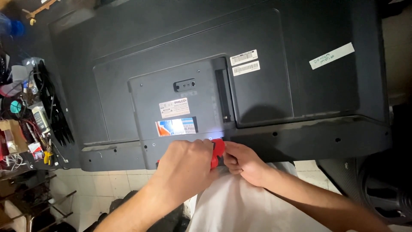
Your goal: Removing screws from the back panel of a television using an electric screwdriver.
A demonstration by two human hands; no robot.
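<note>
A large black flat-screen television (pixel 266 73) lies face down, its back panel towards me, with white stickers and a coloured label on it. My left hand (pixel 184 165) is wrapped around a red tool (pixel 217 152) at the panel's near edge. My right hand (pixel 240 161) pinches the same red tool from the right side. A small bright light shines on the panel just above the tool. The tool's tip is hidden behind my fingers.
A cluttered bench (pixel 25 124) with cables, small tools and boxes stands at the left. Pale tiled floor (pixel 103 184) shows below the television's edge. A dark round object (pixel 386 193) sits at the lower right. My white shirt (pixel 240 206) fills the bottom centre.
</note>
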